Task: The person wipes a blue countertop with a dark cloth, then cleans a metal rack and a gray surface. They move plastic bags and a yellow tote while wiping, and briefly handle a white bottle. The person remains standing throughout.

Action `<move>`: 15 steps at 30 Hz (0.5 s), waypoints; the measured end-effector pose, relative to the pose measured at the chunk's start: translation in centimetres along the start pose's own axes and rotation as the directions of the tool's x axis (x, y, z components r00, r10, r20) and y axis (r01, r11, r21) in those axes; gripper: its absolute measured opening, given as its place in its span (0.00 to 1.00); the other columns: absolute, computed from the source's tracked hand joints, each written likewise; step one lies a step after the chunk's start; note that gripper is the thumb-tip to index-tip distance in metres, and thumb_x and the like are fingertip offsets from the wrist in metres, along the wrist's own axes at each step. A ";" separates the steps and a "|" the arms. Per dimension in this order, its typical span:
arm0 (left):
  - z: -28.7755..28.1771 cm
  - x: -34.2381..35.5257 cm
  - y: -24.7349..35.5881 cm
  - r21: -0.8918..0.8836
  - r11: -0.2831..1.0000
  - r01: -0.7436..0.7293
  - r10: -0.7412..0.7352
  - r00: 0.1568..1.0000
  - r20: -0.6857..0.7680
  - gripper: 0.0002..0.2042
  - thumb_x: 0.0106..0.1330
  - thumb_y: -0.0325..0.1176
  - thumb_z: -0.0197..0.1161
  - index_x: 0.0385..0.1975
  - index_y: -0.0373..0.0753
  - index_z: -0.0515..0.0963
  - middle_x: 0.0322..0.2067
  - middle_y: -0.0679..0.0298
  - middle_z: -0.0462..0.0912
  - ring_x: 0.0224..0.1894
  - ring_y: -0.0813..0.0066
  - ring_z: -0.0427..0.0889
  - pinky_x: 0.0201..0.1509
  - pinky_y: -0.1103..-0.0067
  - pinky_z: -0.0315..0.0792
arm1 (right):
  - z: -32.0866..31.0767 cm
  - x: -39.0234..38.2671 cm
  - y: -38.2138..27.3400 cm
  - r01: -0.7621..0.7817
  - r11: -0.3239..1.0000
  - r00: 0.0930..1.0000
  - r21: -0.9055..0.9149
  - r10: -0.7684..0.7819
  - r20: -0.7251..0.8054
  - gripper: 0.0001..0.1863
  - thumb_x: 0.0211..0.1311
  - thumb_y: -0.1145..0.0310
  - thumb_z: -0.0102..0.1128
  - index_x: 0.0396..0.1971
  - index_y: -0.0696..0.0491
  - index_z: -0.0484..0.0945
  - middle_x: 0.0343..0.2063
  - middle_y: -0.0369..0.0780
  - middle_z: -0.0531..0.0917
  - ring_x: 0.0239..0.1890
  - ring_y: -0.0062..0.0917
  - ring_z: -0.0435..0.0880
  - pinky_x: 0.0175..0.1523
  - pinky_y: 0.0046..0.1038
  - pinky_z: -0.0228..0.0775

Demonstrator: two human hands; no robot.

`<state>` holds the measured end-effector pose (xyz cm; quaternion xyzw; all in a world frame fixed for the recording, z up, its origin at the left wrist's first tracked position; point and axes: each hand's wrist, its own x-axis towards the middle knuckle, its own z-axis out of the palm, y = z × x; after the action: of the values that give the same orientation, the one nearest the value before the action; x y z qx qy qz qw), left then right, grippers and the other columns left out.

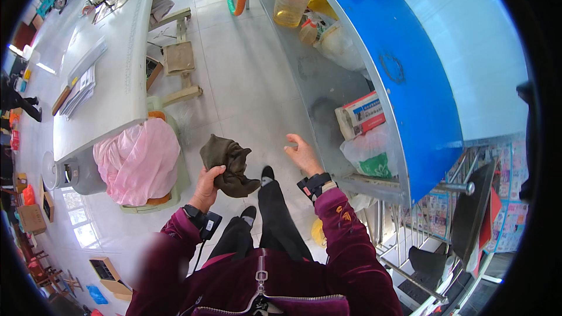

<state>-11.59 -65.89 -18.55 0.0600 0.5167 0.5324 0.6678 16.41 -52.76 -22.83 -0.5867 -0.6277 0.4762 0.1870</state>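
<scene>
Left hand (207, 188): in the head view, it pinches the left edge of a crumpled dark olive cloth (227, 164), thumb on top; the fingers beneath are mostly hidden.
Olive cloth: held up in front of the person, over the tiled floor (257, 108) and ahead of the shoes (267, 173), its folds bunched toward the right.
Right hand (302, 155): spread, with thumb and fingers apart and slightly bent, near the lower shelf (307, 70); whether it touches the shelf edge cannot be told.
Wrists: each carries a black strap with a small device, below maroon sleeves (345, 228).
Left side: a pale table (123, 76) bears a stack of papers (82, 90); by its near end, a pink cloth bundle (140, 161) sits in a light green bin (182, 182).
Right side: under a blue tabletop (404, 76), the shelf holds a jug of yellow liquid (291, 4), plastic bags (339, 47), a red-and-white box (362, 114) and a white-and-green bag (370, 152).
Far end: a yellow, green and orange hose (241, 0) hangs in a loop.
</scene>
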 end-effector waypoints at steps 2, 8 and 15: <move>0.9 1.8 0.8 -0.017 1.000 -0.018 0.019 0.999 0.034 0.21 0.60 0.29 0.61 0.53 0.35 0.70 0.47 0.62 0.79 0.49 0.69 0.79 0.56 0.73 0.71 | -1.1 3.7 0.4 -0.006 1.000 0.999 0.007 0.007 -0.047 0.24 0.57 0.66 0.62 0.54 0.53 0.72 0.49 0.43 0.80 0.37 0.27 0.83 0.44 0.28 0.75; 3.9 7.7 3.5 0.004 1.000 -0.016 0.016 1.000 0.026 0.22 0.60 0.30 0.60 0.55 0.33 0.69 0.47 0.61 0.79 0.50 0.69 0.78 0.57 0.74 0.70 | -5.0 14.8 1.0 -0.146 0.967 0.972 0.208 0.179 -0.149 0.25 0.59 0.67 0.59 0.58 0.54 0.69 0.53 0.44 0.76 0.38 0.23 0.82 0.35 0.25 0.76; 5.9 11.6 6.7 -0.110 0.991 -0.077 0.079 0.997 0.015 0.23 0.59 0.30 0.61 0.56 0.33 0.69 0.50 0.62 0.77 0.52 0.70 0.76 0.59 0.74 0.68 | -7.8 23.2 -3.4 -0.214 0.938 0.948 0.274 0.267 -0.175 0.25 0.61 0.69 0.56 0.59 0.55 0.66 0.54 0.45 0.74 0.43 0.24 0.80 0.39 0.25 0.76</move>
<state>-12.66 -51.31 -18.92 0.0488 0.4774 0.5849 0.6539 15.12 -28.06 -23.85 -0.6778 -0.4620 0.5067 0.2651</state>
